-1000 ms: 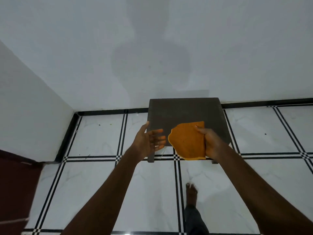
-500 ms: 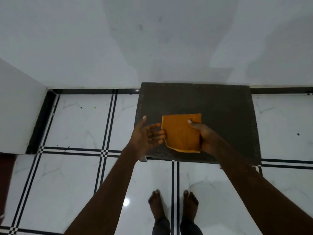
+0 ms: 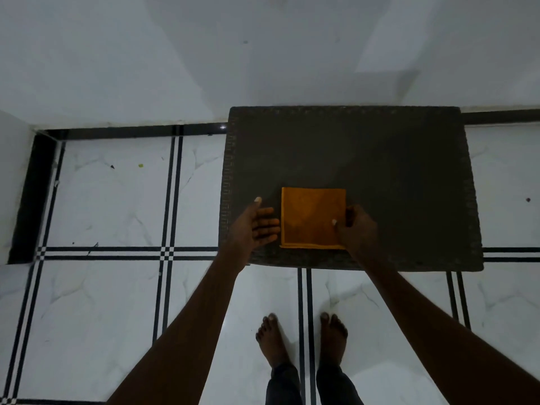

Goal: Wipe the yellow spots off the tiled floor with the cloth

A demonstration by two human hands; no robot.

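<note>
The right hand (image 3: 357, 229) pinched the right edge of the orange cloth (image 3: 311, 219), folded flat and square on the dark table (image 3: 380, 159), edges parallel to it, with no clear long axis. The left hand (image 3: 254, 226) hovered open beside it. A yellow spot (image 3: 140, 165) remained on the tiled floor (image 3: 102, 287); wiping seemingly hadn't begun.

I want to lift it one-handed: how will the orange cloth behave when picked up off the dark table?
The orange cloth is probably floppy: it lies flat in thin folded layers, so it may sag or unfold. It looks light; the right hand pinches just its edge. On the table, whose top looks textured, it likely won't slide far.
</note>
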